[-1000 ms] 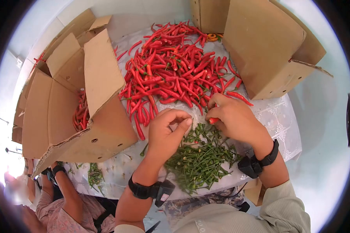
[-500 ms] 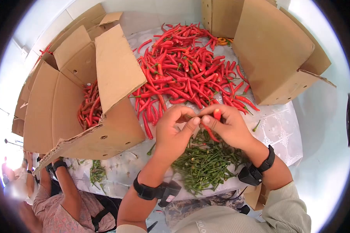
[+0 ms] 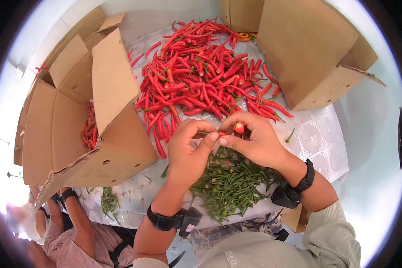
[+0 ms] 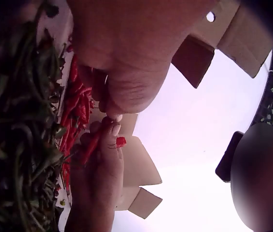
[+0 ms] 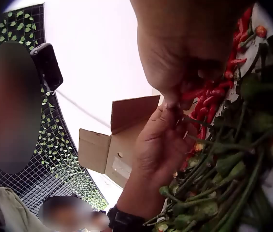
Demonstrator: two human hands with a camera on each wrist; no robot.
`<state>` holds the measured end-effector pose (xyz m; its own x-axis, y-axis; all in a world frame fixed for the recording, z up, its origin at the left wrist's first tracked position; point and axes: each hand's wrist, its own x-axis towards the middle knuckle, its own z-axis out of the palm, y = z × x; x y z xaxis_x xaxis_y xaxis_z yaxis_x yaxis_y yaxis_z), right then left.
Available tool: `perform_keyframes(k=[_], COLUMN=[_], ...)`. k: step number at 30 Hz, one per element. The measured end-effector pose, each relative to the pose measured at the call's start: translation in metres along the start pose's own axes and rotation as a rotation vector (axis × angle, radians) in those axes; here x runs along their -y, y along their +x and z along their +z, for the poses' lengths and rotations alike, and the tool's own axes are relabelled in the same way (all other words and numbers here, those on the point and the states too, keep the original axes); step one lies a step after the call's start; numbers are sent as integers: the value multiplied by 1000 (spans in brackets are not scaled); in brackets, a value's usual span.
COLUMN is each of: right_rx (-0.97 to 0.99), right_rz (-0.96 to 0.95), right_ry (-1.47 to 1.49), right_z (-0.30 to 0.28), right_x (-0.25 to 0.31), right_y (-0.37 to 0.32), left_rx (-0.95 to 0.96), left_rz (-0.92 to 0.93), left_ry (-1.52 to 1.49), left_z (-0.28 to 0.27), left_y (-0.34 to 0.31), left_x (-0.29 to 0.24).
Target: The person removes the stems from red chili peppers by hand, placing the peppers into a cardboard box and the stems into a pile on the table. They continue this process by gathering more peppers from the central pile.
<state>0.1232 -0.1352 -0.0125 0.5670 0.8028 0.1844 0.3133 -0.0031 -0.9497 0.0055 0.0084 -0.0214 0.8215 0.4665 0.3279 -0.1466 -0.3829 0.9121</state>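
In the head view, both hands meet above a heap of green chili stems (image 3: 230, 190). My right hand (image 3: 259, 140) holds a red chili (image 3: 239, 128) whose stemless, pale end points up. A second red chili (image 3: 222, 133) shows at the touching fingertips, also in the right hand's hold. My left hand (image 3: 187, 149) pinches the green stem at that chili's end between thumb and forefinger. From the left wrist, the first chili's blunt end (image 4: 121, 141) sticks out past the right thumb. Beyond the hands lies a large pile of red chilies (image 3: 196, 76).
An open cardboard box (image 3: 116, 156) with red chilies inside stands at the left. Another cardboard box (image 3: 303, 58) is at the right, on the patterned tablecloth (image 3: 317, 140). A loose stem (image 3: 290, 135) lies right of the hands. Another person's arm (image 3: 80, 223) is at lower left.
My right hand has come back from the pile's near edge to the left hand, bringing another chili. The fingertips, apart a second ago, now meet. The head view has shifted slightly.
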Motion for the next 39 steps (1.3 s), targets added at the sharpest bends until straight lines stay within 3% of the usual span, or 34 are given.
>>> perform_keyframes(k=[4,7,17,20,22,24,27,30,33,36,39], right_rx=[55,43,137,23,-155,-374,-442,-368,-357,-548,-554], right_rz=[-3,-182,-220,-10,168,-12,-123,73,138,38,-45], right_ry=[-231,-266,-252,122,179,-367,-799,-938,-891,-630,-438], right_z=[-3,-1,-9,-18,-35,-53,-64,-67,-66,-65,-46], right_x=[14,5,2,1,4,-11,-34,-37,-31,-45,-13], right_y=[-1,-1,1,8,17,29,40,48,49,49,37], left_rx=[40,94,158,155,177,230,211,159,116,72,11], left_rz=[16,4,6,-58,-108,-82,-119,-141,-121,-110,-87], left_ry=[70,44,-101,-236,-303,-295,-300,-269,-270,-237,-209], left_z=[-2,-6,-8,-7,-11,-13,-8,-5,-2,0,1], left_y=[2,3,4,2,1,4,2,1,1,3,3], left_x=[3,3,4,6,4,2,3,6,4,1,3])
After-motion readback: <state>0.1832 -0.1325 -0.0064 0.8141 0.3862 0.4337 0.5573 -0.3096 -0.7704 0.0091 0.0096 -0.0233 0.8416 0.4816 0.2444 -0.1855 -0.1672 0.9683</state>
